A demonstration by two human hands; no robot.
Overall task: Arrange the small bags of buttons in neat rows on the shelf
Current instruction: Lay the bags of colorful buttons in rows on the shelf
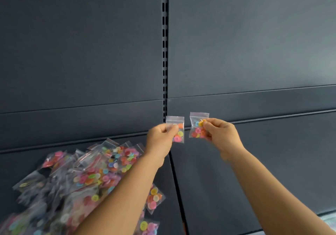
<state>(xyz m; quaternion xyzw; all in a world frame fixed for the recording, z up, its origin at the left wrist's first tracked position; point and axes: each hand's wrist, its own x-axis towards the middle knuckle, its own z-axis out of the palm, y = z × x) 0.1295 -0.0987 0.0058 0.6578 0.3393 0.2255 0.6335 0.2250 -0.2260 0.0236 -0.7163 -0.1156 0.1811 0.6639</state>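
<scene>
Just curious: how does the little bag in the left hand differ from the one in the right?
The left bag hangs upright; the right bag tilts slightly. The left hand pinches its bag's left edge; the right hand pinches its bag's right side. Both are clear, holding colourful buttons.

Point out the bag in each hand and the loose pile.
left-hand bag (179,132), head view, lower button-filled part.
right-hand bag (197,125), head view, its middle.
pile of bags (87,176), head view, its centre.
</scene>
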